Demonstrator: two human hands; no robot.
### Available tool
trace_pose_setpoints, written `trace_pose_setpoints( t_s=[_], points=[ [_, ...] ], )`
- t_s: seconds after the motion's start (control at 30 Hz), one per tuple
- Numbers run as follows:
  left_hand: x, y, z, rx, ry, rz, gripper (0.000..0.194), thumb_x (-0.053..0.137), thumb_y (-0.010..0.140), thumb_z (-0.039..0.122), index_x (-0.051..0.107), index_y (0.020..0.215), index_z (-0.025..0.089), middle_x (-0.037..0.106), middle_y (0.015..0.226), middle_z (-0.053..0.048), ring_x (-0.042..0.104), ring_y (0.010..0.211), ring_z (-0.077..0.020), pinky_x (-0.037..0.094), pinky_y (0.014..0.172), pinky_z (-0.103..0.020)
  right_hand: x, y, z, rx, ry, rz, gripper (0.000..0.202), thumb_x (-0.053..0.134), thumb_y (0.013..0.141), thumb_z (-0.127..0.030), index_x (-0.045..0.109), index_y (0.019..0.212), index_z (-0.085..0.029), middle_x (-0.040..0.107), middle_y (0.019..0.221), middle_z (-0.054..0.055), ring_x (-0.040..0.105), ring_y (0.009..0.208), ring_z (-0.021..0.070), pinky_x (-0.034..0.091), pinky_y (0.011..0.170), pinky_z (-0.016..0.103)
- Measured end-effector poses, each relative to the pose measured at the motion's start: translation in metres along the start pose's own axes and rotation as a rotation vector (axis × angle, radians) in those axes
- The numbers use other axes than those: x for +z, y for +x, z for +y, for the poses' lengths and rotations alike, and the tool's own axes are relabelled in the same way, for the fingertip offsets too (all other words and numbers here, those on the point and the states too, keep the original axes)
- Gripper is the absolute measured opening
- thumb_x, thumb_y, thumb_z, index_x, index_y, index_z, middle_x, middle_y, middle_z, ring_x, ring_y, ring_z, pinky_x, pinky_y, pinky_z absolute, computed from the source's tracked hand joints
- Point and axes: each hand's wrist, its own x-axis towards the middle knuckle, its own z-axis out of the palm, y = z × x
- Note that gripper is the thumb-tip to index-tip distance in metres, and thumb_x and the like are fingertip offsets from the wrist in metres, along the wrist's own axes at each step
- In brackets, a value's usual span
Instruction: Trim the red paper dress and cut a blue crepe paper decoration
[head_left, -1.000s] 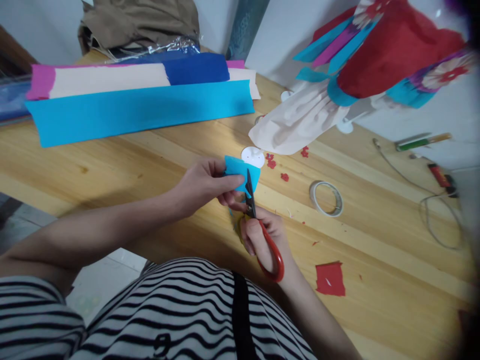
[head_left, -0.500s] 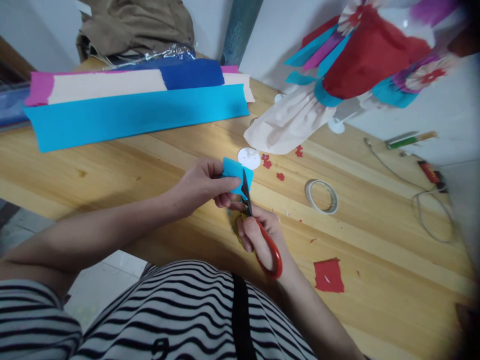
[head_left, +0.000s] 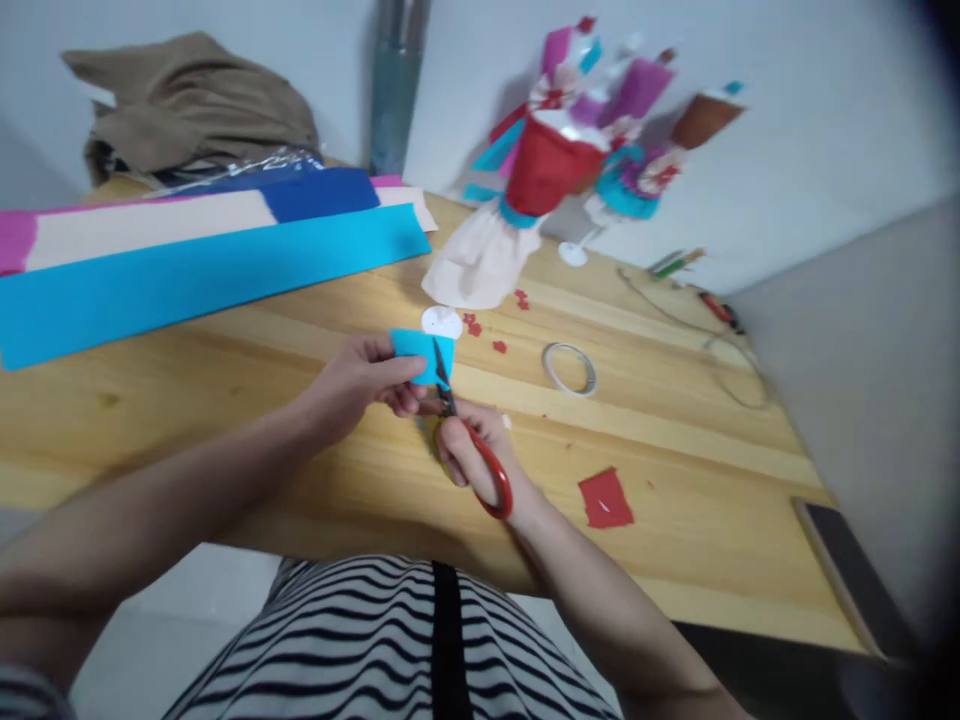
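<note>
Near white disc (head_left: 442, 321), hold blue paper (head_left: 409, 344) taut in pinched left hand (head_left: 381, 374), snipping slowly with scissors (head_left: 501, 476) gripped in right hand (head_left: 484, 442)

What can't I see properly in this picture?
In the head view:
Left hand: some fingertips are hidden behind the small blue paper.
Scissors: the right hand covers much of the yellow handle.
Magenta paper: the picture's left edge cuts it off.
Red scraps: too small and blurry to tell their exact shapes.
</note>
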Motion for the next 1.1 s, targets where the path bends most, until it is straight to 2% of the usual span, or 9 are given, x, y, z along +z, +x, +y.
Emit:
trace_pose_setpoints(
  t_s=[0.17,0.27,0.4,0.47,0.53,0.6,0.7,0.9,1.1],
  points=[
    [-0.010,0.007,-0.006,0.078,-0.039,0.034,0.040,0.080,0.085,0.054,0.077,0.084,0.014,0.077,0.081,-0.005,0.067,0.061,-0.0144,0.052,0.056,-0.025,-0.002,0.004,-0.003,0.015,0.069,0.087,0.074,0.057,0.085,-0.091,0.071,0.091,-0.019,0.042,0.050,-0.008,0.034,0.041,0.0085,0.026,0.041,0.025],
    [-0.014,0.013,-0.005,0.137,0.015,0.096,0.035,0.091,0.075,0.046,0.073,0.072,0.016,0.073,0.073,-0.004,0.065,0.058,-0.0150,0.049,0.053,-0.026,-0.007,0.005,-0.005,0.004,0.064,0.114,0.080,0.056,0.082,-0.093,0.071,0.096,-0.015,0.041,0.048,-0.010,0.034,0.037,0.0076,0.026,0.039,0.024],
    [-0.015,0.018,-0.004,0.143,0.079,0.141,0.049,0.081,0.085,0.051,0.060,0.057,0.017,0.058,0.051,-0.002,0.055,0.045,-0.0113,0.040,0.045,-0.024,-0.011,0.004,-0.003,-0.029,0.081,0.117,0.081,0.060,0.081,-0.091,0.073,0.098,-0.014,0.041,0.044,-0.010,0.033,0.033,0.0084,0.025,0.036,0.025],
    [-0.015,0.019,-0.005,0.137,0.095,0.144,0.053,0.079,0.084,0.059,0.063,0.060,0.015,0.062,0.055,-0.004,0.059,0.049,-0.0131,0.045,0.048,-0.025,-0.011,0.005,0.001,-0.046,0.082,0.132,0.078,0.062,0.081,-0.089,0.075,0.099,-0.014,0.043,0.042,-0.009,0.034,0.031,0.0094,0.024,0.035,0.025],
    [-0.013,0.017,-0.008,0.140,0.061,0.048,0.054,0.084,0.076,0.064,0.071,0.074,0.012,0.071,0.069,-0.007,0.067,0.060,-0.0153,0.051,0.054,-0.025,-0.010,0.005,0.005,-0.059,0.084,0.124,0.078,0.063,0.082,-0.088,0.076,0.098,-0.013,0.044,0.042,-0.008,0.033,0.031,0.0090,0.025,0.035,0.025],
    [-0.009,0.014,-0.011,0.131,0.078,-0.073,0.053,0.093,0.065,0.057,0.073,0.082,0.011,0.075,0.086,-0.009,0.070,0.070,-0.0157,0.055,0.059,-0.025,-0.007,0.004,0.007,-0.064,0.084,0.122,0.078,0.064,0.081,-0.088,0.076,0.096,-0.013,0.044,0.042,-0.008,0.033,0.030,0.0088,0.024,0.035,0.024],
    [-0.003,0.007,-0.013,0.163,0.085,-0.161,0.047,0.091,0.069,0.047,0.074,0.096,0.012,0.073,0.083,-0.006,0.073,0.076,-0.0173,0.057,0.063,-0.026,-0.004,0.001,0.008,-0.074,0.058,0.111,0.077,0.063,0.082,-0.088,0.076,0.094,-0.013,0.043,0.041,-0.008,0.033,0.030,0.0085,0.024,0.035,0.024],
    [0.006,0.001,-0.006,0.277,0.140,-0.032,0.036,0.090,0.060,0.023,0.068,0.087,0.013,0.072,0.076,-0.002,0.066,0.068,-0.0127,0.054,0.056,-0.022,0.000,-0.004,0.005,-0.070,-0.042,0.113,0.075,0.062,0.085,-0.085,0.076,0.097,-0.012,0.045,0.040,-0.008,0.034,0.031,0.0091,0.027,0.037,0.025],
    [0.010,-0.005,0.002,0.228,0.169,0.026,0.015,0.078,0.079,0.022,0.066,0.081,0.013,0.067,0.071,-0.002,0.066,0.066,-0.0130,0.053,0.056,-0.022,-0.001,-0.006,0.007,-0.096,-0.070,0.126,0.075,0.061,0.085,-0.088,0.077,0.094,-0.015,0.045,0.040,-0.007,0.035,0.031,0.0101,0.027,0.038,0.027]
  ],
)
